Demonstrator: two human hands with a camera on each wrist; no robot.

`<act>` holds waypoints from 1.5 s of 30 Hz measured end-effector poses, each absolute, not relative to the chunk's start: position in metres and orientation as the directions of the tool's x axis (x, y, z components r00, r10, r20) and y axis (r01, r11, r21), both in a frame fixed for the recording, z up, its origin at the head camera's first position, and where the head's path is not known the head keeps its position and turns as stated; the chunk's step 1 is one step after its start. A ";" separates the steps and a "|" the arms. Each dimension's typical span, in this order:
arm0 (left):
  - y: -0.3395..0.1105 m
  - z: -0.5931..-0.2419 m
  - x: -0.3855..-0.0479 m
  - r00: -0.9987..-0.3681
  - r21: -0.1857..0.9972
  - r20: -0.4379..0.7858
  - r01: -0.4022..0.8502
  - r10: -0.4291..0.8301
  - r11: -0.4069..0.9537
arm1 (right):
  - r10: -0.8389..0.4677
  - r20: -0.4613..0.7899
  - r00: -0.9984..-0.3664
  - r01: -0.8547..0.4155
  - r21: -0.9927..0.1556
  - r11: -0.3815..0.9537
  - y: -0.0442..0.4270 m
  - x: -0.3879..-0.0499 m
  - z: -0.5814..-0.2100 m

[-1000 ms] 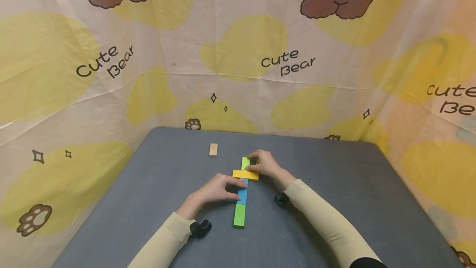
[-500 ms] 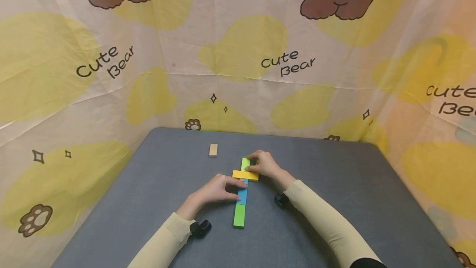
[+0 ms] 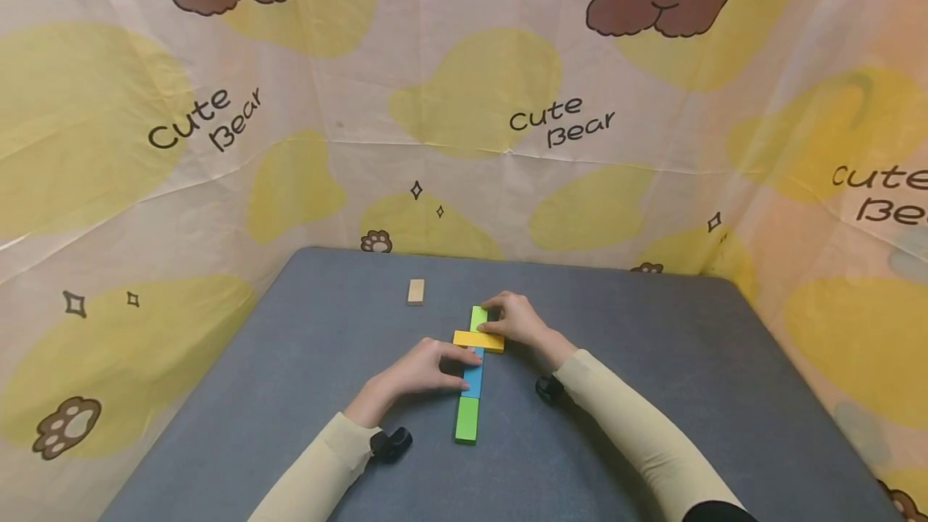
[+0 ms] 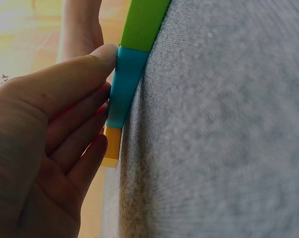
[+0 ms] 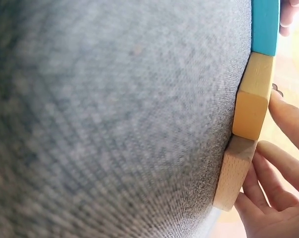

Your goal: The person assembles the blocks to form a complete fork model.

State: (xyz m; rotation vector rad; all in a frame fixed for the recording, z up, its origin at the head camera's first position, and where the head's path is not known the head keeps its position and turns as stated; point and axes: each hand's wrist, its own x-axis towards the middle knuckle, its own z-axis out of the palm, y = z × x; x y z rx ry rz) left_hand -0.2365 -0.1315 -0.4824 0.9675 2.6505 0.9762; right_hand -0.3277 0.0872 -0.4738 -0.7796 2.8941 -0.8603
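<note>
A row of flat blocks runs away from me in the head view: a green block (image 3: 467, 420) nearest, then a blue block (image 3: 473, 383), a yellow block (image 3: 478, 341) lying crosswise, and a light green block (image 3: 477, 318) farthest. My left hand (image 3: 420, 366) touches the blue block with thumb and fingertips from its left side. From the right, the fingertips of my right hand (image 3: 524, 321) touch the light green block, with the thumb near the yellow block. In the right wrist view the light green block shows bare wood sides (image 5: 233, 173).
A lone plain wooden block (image 3: 416, 292) lies behind and left of the row on the grey table (image 3: 652, 361). A patterned cloth (image 3: 464, 95) hangs around the table's back and sides. Black wrist devices (image 3: 391, 445) sit beneath the cuffs.
</note>
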 end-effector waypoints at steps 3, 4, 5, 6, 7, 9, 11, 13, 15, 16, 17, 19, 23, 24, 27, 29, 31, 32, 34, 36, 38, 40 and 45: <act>-0.132 -0.482 -0.237 -0.782 0.631 0.073 0.517 0.619 0.579 | -0.470 0.115 -0.875 -0.455 -0.521 0.722 0.088 -0.328 -0.474; -0.132 -0.482 -0.236 -0.782 0.631 0.074 0.518 0.619 0.578 | -0.468 0.114 -0.876 -0.453 -0.523 0.722 0.088 -0.328 -0.474; -0.132 -0.482 -0.236 -0.782 0.632 0.073 0.517 0.619 0.578 | -0.467 0.112 -0.877 -0.451 -0.527 0.720 0.087 -0.328 -0.474; -0.132 -0.482 -0.236 -0.782 0.631 0.073 0.516 0.619 0.578 | -0.467 0.111 -0.877 -0.450 -0.529 0.720 0.087 -0.328 -0.474; -0.132 -0.482 -0.236 -0.783 0.632 0.072 0.515 0.618 0.579 | -0.466 0.109 -0.878 -0.448 -0.530 0.720 0.087 -0.328 -0.474; -0.132 -0.482 -0.236 -0.783 0.631 0.072 0.515 0.618 0.580 | -0.463 0.106 -0.880 -0.443 -0.536 0.719 0.087 -0.327 -0.474; -0.132 -0.482 -0.236 -0.784 0.629 0.072 0.516 0.617 0.581 | -0.464 0.108 -0.879 -0.444 -0.537 0.717 0.087 -0.327 -0.474; -0.132 -0.483 -0.236 -0.783 0.626 0.074 0.518 0.617 0.582 | -0.465 0.111 -0.879 -0.447 -0.535 0.717 0.087 -0.327 -0.474; -0.132 -0.483 -0.236 -0.782 0.624 0.076 0.521 0.618 0.583 | -0.467 0.113 -0.877 -0.451 -0.531 0.717 0.087 -0.327 -0.474; -0.132 -0.483 -0.236 -0.782 0.623 0.076 0.521 0.618 0.583 | -0.468 0.114 -0.877 -0.452 -0.529 0.718 0.087 -0.327 -0.474; -0.132 -0.483 -0.236 -0.782 0.624 0.077 0.521 0.618 0.582 | -0.468 0.114 -0.876 -0.453 -0.527 0.719 0.087 -0.328 -0.474; -0.132 -0.483 -0.236 -0.782 0.623 0.077 0.522 0.618 0.583 | -0.469 0.116 -0.876 -0.455 -0.523 0.721 0.087 -0.328 -0.474; -0.132 -0.483 -0.236 -0.781 0.622 0.078 0.524 0.620 0.582 | -0.470 0.121 -0.875 -0.459 -0.518 0.722 0.087 -0.329 -0.474; -0.132 -0.483 -0.237 -0.780 0.622 0.080 0.526 0.621 0.580 | -0.469 0.122 -0.874 -0.460 -0.518 0.721 0.087 -0.329 -0.474; -0.132 -0.483 -0.237 -0.774 0.620 0.085 0.533 0.627 0.575 | -0.470 0.121 -0.874 -0.459 -0.522 0.719 0.087 -0.328 -0.473; -0.132 -0.482 -0.237 -0.772 0.619 0.087 0.537 0.630 0.572 | -0.469 0.120 -0.875 -0.458 -0.523 0.719 0.087 -0.328 -0.473; -0.132 -0.482 -0.237 -0.771 0.618 0.088 0.538 0.630 0.573 | -0.467 0.120 -0.876 -0.456 -0.520 0.722 0.086 -0.327 -0.473; -0.132 -0.482 -0.237 -0.772 0.618 0.087 0.538 0.630 0.573 | -0.465 0.120 -0.877 -0.455 -0.519 0.724 0.086 -0.327 -0.473; -0.132 -0.482 -0.237 -0.771 0.618 0.087 0.538 0.630 0.573 | -0.462 0.119 -0.879 -0.452 -0.516 0.728 0.086 -0.327 -0.473; -0.132 -0.482 -0.237 -0.771 0.618 0.086 0.538 0.631 0.574 | -0.459 0.115 -0.881 -0.447 -0.515 0.731 0.086 -0.327 -0.474; -0.132 -0.482 -0.237 -0.772 0.618 0.085 0.537 0.630 0.574 | -0.457 0.112 -0.882 -0.445 -0.515 0.733 0.086 -0.327 -0.474; -0.132 -0.481 -0.237 -0.773 0.619 0.081 0.534 0.629 0.576 | -0.459 0.115 -0.881 -0.448 -0.512 0.733 0.086 -0.328 -0.474; -0.132 -0.481 -0.237 -0.777 0.624 0.077 0.527 0.625 0.577 | -0.461 0.136 -0.877 -0.459 -0.525 0.717 0.087 -0.327 -0.474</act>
